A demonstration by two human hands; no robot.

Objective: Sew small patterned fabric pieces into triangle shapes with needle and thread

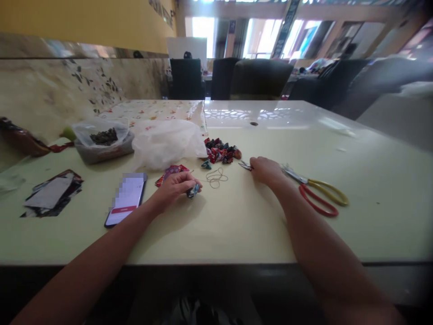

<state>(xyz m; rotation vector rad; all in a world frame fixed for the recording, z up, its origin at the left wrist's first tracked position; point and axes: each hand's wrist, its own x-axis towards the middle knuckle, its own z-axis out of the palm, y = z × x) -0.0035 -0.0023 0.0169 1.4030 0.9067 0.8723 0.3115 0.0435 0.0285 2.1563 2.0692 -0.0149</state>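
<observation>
- Glossy pale cream tabletop (237, 230), dark high-backed chairs (262, 79) and bright windows behind.
- Left hand (179, 184): thumb and fingers clamped on a small blue-and-dark patterned piece, probably fabric (192, 191), just above the tabletop, left of centre.
- Right hand (265, 169): fingers curled together over the handle end of small silver-bladed scissors (245, 165); can't tell if lifted or resting.
- Handling, my judgement: keep the left pinch steady near the edge, don't crush the folds, take the scissors by the handle, blade tips clear of the thread.
- Held piece: compact, folded-looking, light and dark blue; mostly covered by fingers, stitching can't be made out.
- Between the hands: thin brown thread (216, 184) in loose loops.
- Just beyond: heap of small red, green and dark puffed pieces (219, 155).
- Right of right hand: large scissors with red and yellow loop handles (305, 182).
- Near left forearm: lit smartphone (126, 198).
</observation>
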